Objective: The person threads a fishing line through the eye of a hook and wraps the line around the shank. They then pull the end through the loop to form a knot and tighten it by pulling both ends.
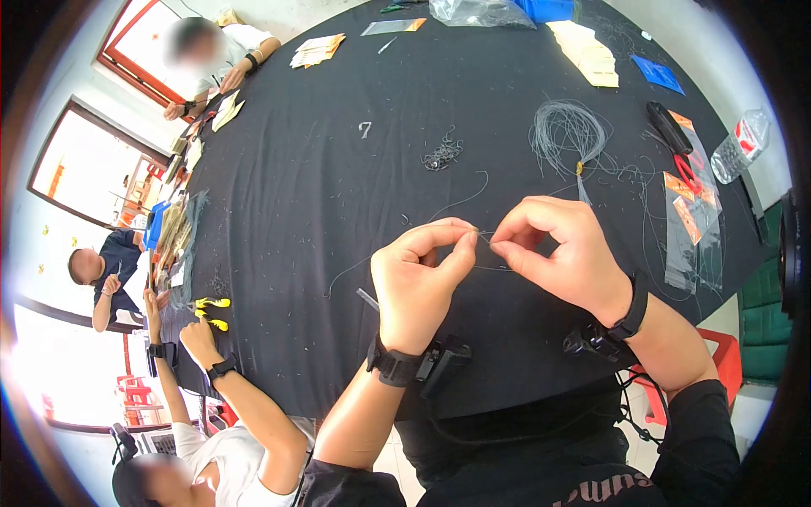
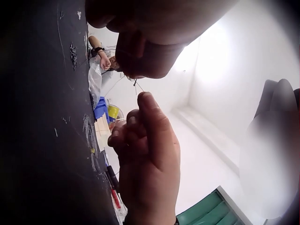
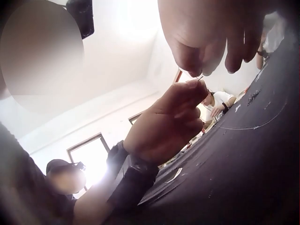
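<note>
Left of the pile of small dark hooks (image 1: 443,155), a yellow-handled tool (image 1: 216,324) lies on the black cloth (image 1: 287,211). On the pile's near side, the left hand (image 1: 416,283) pinches a fine line (image 1: 484,234) between thumb and forefinger, and the right hand (image 1: 564,253), nearer and right of the pile, pinches it too; a coil of clear line (image 1: 568,135) rests right of the pile.

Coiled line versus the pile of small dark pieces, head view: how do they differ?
The coiled line is pale and translucent; the pile of small dark pieces is blackish. The coiled line spreads over more of the cloth than the pile does. The coiled line is looped and gathered by a yellow tie, whereas the pile is a loose jumble. Both lie on the black cloth.
</note>
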Available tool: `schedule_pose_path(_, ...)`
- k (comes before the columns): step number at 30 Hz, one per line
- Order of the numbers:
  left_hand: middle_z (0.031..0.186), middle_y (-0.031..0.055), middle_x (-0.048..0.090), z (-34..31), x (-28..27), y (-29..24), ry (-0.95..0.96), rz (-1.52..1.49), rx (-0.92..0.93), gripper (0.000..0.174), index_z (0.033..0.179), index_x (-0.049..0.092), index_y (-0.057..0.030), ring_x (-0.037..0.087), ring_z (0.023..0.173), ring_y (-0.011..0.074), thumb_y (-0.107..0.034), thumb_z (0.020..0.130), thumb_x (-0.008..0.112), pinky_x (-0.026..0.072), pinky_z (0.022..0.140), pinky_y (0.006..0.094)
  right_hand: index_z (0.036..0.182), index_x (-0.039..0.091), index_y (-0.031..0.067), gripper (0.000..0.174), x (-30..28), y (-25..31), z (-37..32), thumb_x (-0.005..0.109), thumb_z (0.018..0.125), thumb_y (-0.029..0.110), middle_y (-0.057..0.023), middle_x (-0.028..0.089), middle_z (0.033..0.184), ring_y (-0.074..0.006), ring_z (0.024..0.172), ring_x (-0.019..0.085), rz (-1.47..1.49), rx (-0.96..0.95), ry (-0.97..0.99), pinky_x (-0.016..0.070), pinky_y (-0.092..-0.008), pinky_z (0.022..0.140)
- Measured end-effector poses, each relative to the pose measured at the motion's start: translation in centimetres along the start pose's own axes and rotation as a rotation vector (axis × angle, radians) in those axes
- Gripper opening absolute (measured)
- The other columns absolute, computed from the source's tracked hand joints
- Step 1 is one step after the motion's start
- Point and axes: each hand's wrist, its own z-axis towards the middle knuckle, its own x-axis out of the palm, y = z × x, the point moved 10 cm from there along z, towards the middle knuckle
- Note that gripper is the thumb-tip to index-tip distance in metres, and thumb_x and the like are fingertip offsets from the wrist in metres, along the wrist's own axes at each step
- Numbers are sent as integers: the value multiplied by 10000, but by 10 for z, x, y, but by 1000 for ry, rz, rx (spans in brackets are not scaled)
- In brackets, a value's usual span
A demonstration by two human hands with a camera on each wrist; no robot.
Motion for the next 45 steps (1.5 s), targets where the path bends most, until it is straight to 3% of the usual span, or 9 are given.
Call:
schedule_pose_path(12, 943, 70, 737, 0, 2, -8, 18, 83, 82, 75, 905, 747, 27, 634, 792, 71, 5, 837, 724, 505, 689, 211, 870, 684, 9, 63, -8, -1, 1, 734, 840, 35, -33, 650, 738, -79, 616, 600, -20, -10, -34, 450, -229, 557)
schedule_pose_path(15, 944, 73, 738, 0, 1, -9, 17, 79, 84, 74, 903, 747, 27, 638, 797, 74, 6, 836, 722, 507, 693, 213, 908, 679, 21, 73, -5, -8, 2, 722, 855, 48, -5, 631, 722, -48, 601, 551, -11, 75, 29, 410, -216, 538)
schedule_pose_path(18, 950, 75, 739, 0, 1, -9, 17, 79, 86, 72, 901, 746, 28, 644, 810, 78, 12, 835, 722, 511, 708, 215, 961, 669, 32, 66, -3, -24, -2, 682, 903, 60, 39, 598, 714, -6, 595, 483, 107, 300, 60, 362, -196, 534)
schedule_pose_path(21, 957, 78, 740, -1, 2, -10, 15, 79, 103, 72, 902, 745, 28, 650, 827, 83, 17, 833, 725, 515, 727, 217, 1006, 661, 26, 76, 7, -47, -7, 638, 956, 79, 75, 574, 719, 22, 604, 439, 413, 410, 23, 334, -181, 541)
schedule_pose_path(24, 963, 81, 741, -1, 3, -12, 17, 78, 111, 73, 904, 743, 28, 655, 840, 87, 18, 833, 730, 516, 740, 219, 1008, 664, 20, 99, 12, -42, -8, 612, 988, 102, 96, 551, 708, 33, 605, 408, 480, 492, 47, 306, -179, 539)
schedule_pose_path(36, 967, 86, 742, -2, 4, -14, 25, 70, 139, 75, 902, 742, 30, 659, 845, 93, 19, 828, 737, 519, 745, 225, 965, 675, 24, 107, 12, -45, -9, 683, 938, 127, 103, 473, 578, 21, 512, 347, 319, 482, 89, 257, -207, 484)
schedule_pose_path(45, 965, 84, 740, -2, 5, -14, 42, 73, 126, 73, 902, 744, 28, 658, 846, 94, 22, 830, 733, 517, 745, 227, 912, 677, 20, 87, 12, -44, -9, 678, 929, 105, 99, 475, 584, 15, 523, 376, 311, 464, 89, 280, -210, 486)
